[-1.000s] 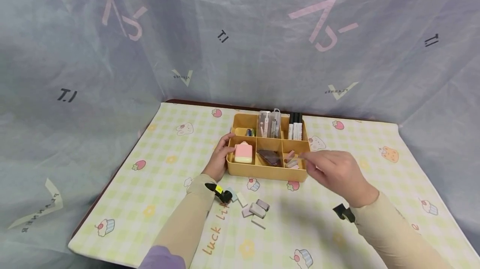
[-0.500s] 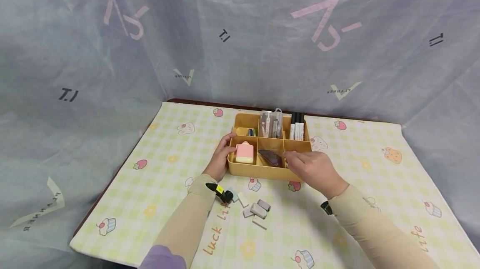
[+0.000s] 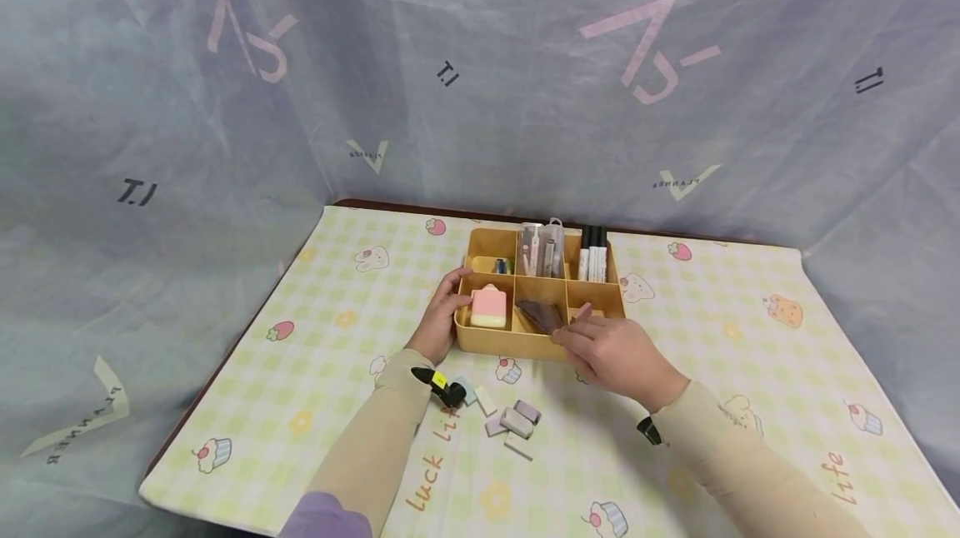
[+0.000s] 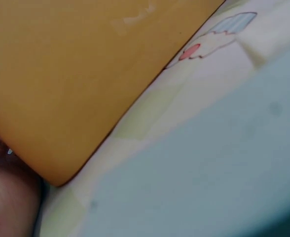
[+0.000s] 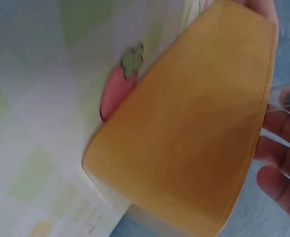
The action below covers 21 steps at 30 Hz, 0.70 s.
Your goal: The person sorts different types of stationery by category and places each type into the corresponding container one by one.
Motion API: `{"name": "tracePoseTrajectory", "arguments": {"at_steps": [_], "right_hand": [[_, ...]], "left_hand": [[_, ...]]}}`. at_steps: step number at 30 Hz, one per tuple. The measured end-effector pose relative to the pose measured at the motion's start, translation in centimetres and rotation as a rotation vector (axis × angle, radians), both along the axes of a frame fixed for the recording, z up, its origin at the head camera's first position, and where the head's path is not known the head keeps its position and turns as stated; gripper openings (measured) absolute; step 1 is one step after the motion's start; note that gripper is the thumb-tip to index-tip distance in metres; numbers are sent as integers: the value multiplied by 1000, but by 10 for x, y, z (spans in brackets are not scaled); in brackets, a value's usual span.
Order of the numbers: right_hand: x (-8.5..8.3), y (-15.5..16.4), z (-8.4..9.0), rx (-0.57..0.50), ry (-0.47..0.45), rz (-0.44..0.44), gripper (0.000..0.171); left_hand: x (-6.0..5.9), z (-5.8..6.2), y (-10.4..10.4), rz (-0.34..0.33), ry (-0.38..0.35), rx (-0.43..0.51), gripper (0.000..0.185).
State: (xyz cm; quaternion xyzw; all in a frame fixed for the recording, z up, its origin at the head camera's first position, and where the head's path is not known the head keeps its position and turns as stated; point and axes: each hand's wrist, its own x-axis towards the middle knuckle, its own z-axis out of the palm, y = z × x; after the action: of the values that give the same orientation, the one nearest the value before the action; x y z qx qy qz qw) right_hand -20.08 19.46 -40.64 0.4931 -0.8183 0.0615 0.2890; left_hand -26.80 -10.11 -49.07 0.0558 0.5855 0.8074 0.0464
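Note:
A yellow divided organizer box (image 3: 525, 344) stands mid-table. My left hand (image 3: 441, 315) grips its left wall, thumb over the rim beside a pink and yellow bottle-shaped item (image 3: 487, 306) in the front left compartment. My right hand (image 3: 609, 348) lies at the box's front right, fingers curled over the rim, and seems to pinch the right end of a dark clear packet (image 3: 538, 313) in the front middle compartment. In the right wrist view my fingers (image 5: 282, 129) lie past the box wall (image 5: 194, 148) against clear plastic. The left wrist view shows only the box wall (image 4: 76, 74) and cloth.
Black and white markers (image 3: 592, 253) fill the back right compartment and clear packs (image 3: 540, 246) the back middle. Several small eraser blocks (image 3: 514, 421) lie on the checked cloth (image 3: 315, 371) in front of the box. A grey sheet (image 3: 480, 88) hangs behind the table.
My right hand came down and left from above the front right compartment to the box's front rim, its fingers now at the dark packet. The left hand and the box stayed put.

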Motion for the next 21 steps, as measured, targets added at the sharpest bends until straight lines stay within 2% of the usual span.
{"name": "tracePoseTrajectory", "arguments": {"at_steps": [3,10,15,18,21], "right_hand": [[3,-1,-2,15,-29,-1,19],[5,-7,1,30,-81,-70,15],[7,-13,12,30,-88,-124,31],[13,-20,17,-5,-66,-82,37],[22,-31,19,-31,-39,28,36]], "left_hand": [[0,0,0,-1,6,1,59],[0,-1,-1,6,1,3,57],[-1,0,0,0,11,14,57],[-1,1,0,-16,21,16,56],[0,1,-1,-15,20,18,56]]}}
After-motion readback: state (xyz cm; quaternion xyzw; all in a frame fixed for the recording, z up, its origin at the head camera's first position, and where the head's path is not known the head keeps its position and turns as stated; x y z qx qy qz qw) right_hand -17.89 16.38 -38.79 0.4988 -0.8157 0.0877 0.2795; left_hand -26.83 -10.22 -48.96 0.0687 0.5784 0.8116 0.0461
